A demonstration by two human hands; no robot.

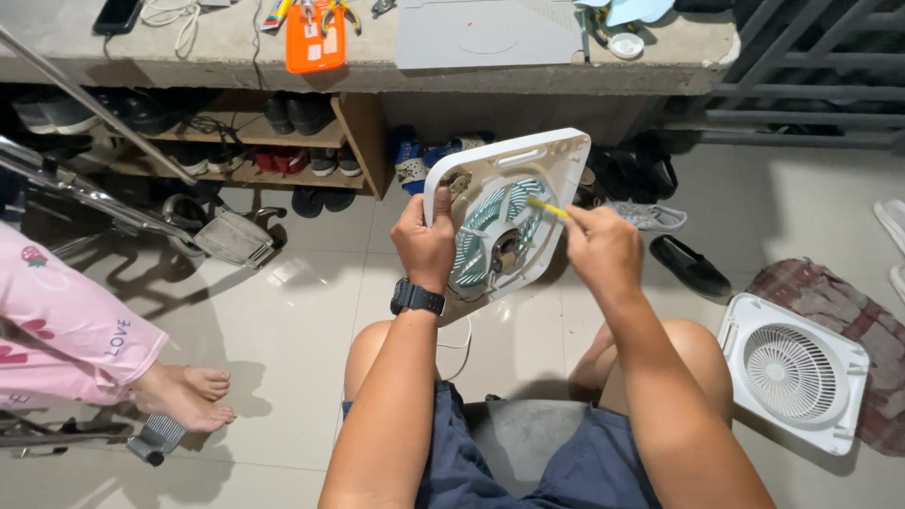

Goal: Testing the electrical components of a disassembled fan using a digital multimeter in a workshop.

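Right hand [603,250] hides most of the yellow tool [548,208] at the fan housing [528,179].

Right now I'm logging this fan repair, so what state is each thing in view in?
Fan housing: tilted up off the floor, blades showing.
Left hand: gripping the housing's left edge.
Right hand: closed on a yellow tool.
Yellow tool: tip pointed at the blades.
Fan grille: detached, flat on the floor.
Orange tool holder: on the concrete shelf.
Black shoe: lying on the floor.
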